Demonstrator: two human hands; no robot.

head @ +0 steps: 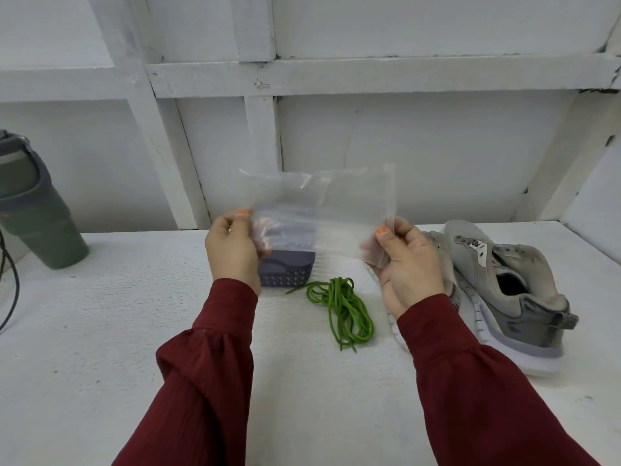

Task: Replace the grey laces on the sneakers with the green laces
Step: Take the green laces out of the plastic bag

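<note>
The left hand (232, 253) and right hand (408, 264) each pinched a side of the thin clear plastic bag (319, 203); coiled green cord laces (342, 307) lay below the fingers. Dropped there, the bag could hide them.

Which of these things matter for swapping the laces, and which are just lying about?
For the job: green laces, sneakers, and probably the bag pinched by left hand and right hand.
Lying about: basket, tumbler, cable.
</note>
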